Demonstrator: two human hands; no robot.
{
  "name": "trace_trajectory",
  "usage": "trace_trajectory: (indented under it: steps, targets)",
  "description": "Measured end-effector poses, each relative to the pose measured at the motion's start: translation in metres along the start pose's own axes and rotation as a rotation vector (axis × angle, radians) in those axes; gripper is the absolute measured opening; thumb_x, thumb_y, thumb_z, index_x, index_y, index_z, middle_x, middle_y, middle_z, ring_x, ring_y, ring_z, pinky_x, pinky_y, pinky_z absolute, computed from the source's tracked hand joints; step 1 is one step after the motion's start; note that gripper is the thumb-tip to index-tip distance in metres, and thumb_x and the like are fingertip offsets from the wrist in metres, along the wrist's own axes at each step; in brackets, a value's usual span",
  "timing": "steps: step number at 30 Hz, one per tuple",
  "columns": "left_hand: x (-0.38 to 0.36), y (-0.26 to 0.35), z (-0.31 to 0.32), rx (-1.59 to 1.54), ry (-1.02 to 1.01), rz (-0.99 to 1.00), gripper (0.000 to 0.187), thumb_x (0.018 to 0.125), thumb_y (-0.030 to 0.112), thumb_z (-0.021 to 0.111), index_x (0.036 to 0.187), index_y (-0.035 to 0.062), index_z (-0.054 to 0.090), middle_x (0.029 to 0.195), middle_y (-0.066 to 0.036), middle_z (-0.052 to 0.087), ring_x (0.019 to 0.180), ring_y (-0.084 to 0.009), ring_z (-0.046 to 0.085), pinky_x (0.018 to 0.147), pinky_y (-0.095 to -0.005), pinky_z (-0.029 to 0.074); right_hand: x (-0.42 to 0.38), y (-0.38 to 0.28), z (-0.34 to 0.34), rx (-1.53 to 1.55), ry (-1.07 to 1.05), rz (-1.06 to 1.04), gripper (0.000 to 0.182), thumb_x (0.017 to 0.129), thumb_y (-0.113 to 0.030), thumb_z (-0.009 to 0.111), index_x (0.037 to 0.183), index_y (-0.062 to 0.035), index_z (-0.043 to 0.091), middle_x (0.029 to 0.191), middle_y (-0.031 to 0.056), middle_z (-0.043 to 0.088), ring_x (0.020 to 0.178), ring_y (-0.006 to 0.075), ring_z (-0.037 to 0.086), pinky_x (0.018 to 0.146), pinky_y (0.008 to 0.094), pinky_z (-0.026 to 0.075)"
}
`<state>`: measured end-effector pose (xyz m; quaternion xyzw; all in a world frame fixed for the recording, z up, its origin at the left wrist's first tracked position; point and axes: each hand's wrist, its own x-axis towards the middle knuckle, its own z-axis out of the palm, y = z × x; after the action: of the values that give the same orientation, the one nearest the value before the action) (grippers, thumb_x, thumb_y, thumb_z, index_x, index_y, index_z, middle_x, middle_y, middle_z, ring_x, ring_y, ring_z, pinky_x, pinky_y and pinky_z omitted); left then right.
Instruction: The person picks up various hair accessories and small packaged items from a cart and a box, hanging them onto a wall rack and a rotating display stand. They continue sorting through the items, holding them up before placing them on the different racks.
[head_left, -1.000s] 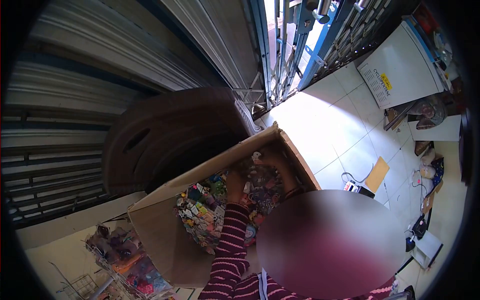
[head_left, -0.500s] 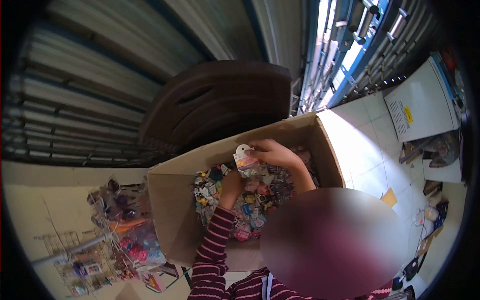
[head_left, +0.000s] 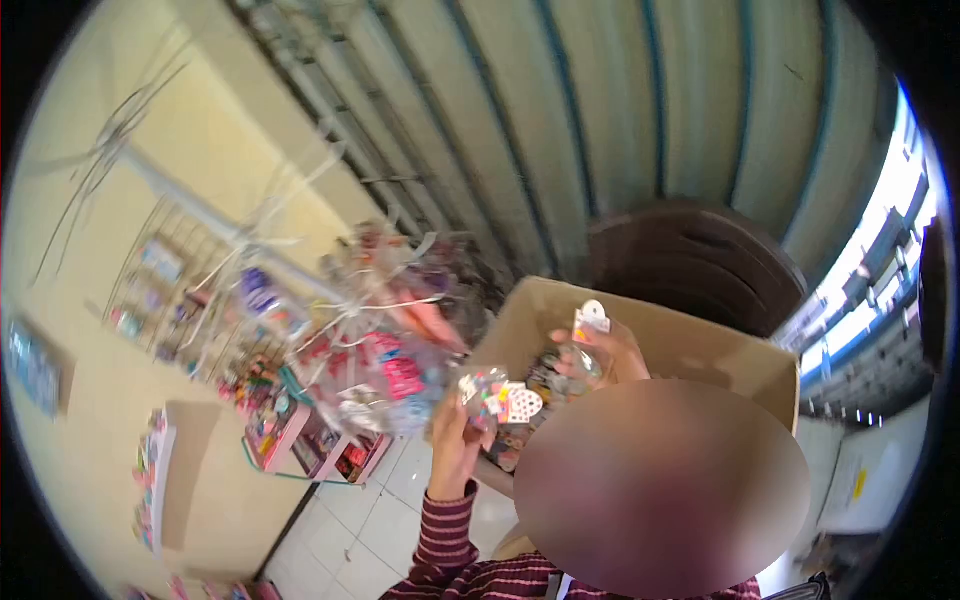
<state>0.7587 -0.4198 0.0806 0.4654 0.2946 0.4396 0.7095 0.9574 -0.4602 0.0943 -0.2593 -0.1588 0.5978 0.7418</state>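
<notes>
My left hand [head_left: 457, 445], at the box's left edge, grips a clear packet [head_left: 484, 394] with small colourful pieces and a white dotted card [head_left: 522, 403] at its end. Over the cardboard box [head_left: 700, 362], my right hand [head_left: 615, 352] has its fingers round another small clear packet [head_left: 584, 366] topped by a white card [head_left: 593, 318] with a hole. Many small packaged trinkets [head_left: 545, 375] lie inside the box. A blurred oval hides part of the box and my right forearm.
A brown plastic chair [head_left: 700, 255] stands behind the box, before a corrugated metal shutter [head_left: 620, 110]. Bagged goods [head_left: 400, 365] hang at the left beside a wire rack [head_left: 170, 280]. A pink shelf unit [head_left: 315, 445] stands on the tiled floor [head_left: 370, 520].
The view has swung left. My left hand has come up out of the trinkets with a packet in it. My right hand still holds its packet by the card end.
</notes>
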Motion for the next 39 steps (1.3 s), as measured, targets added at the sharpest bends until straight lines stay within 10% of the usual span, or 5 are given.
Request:
trace_trajectory:
  steps: [7,19,39]
  targets:
    - [-0.057,0.036,-0.09,-0.198,0.276,0.383,0.045,0.083,0.033,0.042,0.113,-0.0001,0.034,0.09,-0.011,0.052,0.054,-0.0112,0.047,0.039,-0.0185,0.035,0.019,0.046,0.098,-0.235,-0.302,-0.196,0.021,0.077,-0.005,0.045,0.097,-0.0009,0.04,0.084,0.0154,0.053,0.064,0.0171,0.053,0.056,0.0278,0.046]
    - [-0.091,0.065,-0.162,-0.491,0.612,0.609,0.044,0.083,0.031,0.042,0.117,0.0033,0.031,0.084,-0.006,0.049,0.047,-0.0077,0.04,0.043,-0.0179,0.033,0.083,0.056,0.182,-1.006,0.031,-1.295,0.01,0.077,-0.003,0.049,0.085,0.0004,0.046,0.07,0.0127,0.057,0.054,0.0191,0.058,0.051,0.0269,0.044]
    - [-0.076,0.059,-0.206,-0.299,0.455,0.62,0.034,0.086,0.026,0.038,0.11,0.0027,0.036,0.084,-0.004,0.049,0.047,-0.01,0.044,0.042,-0.0203,0.034,0.097,0.081,0.201,-1.173,0.072,-1.738,0.026,0.074,0.003,0.047,0.099,-0.0029,0.055,0.096,0.0132,0.056,0.088,0.0246,0.055,0.072,0.0288,0.044]
